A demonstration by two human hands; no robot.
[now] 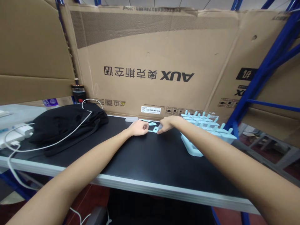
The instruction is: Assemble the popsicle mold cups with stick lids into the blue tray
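My left hand (138, 128) is closed, its fingertips pinching the thin end of a light-blue popsicle-mold stick (155, 129) just above the black tabletop. At the stick's wider end, my right hand (167, 123) has thumb and fingers closed on its edge. Something pale shows between the right fingers, too small to make out. A second light-blue stick (152, 123) lies just behind the two hands. To the right stand light-blue popsicle molds (192, 150) with several sticks upright in them, partly hidden by my right forearm.
A pale translucent block (131, 119) lies at the back of the black table (140, 159). On the left are a black cloth bag (67, 125), a white cable (63, 143) and a dark jar (78, 93). Behind stands a large cardboard sheet (140, 50), with a blue rack post (257, 75) at right.
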